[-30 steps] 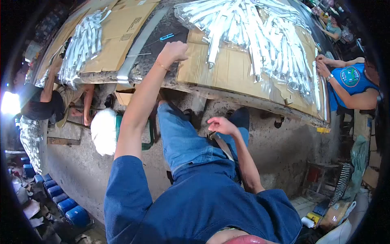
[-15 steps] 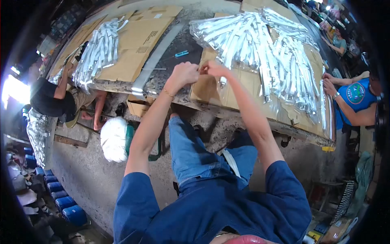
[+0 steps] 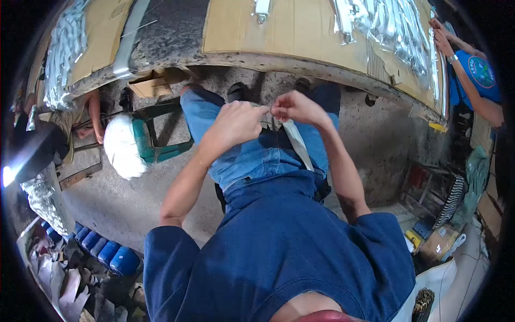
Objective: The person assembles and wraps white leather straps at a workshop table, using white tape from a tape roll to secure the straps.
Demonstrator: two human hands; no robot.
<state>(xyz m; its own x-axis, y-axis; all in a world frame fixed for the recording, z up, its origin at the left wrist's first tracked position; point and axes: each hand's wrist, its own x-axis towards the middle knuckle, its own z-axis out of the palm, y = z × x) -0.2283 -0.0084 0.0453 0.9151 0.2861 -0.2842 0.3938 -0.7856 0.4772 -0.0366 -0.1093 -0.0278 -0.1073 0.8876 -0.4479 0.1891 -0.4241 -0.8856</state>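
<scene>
My left hand hovers over my lap, thumb and index finger pinched together and pointing at the other hand. Close to its fingertips, my right hand is also pinched, its fingers curled. What the two pinches hold is too small to make out. Just below the right fingers a flat white strap runs down across my blue jeans. Beyond the hands, a silvery strap with a metal end lies on the cardboard that covers the table.
Silvery straps in clear plastic lie in piles on the right and the left. A white bundle rests by a green frame. Blue containers stand lower left. A person in a blue top works at right.
My view has tipped downward. Both hands have come back from over the table's front edge to above my lap, still close together.
</scene>
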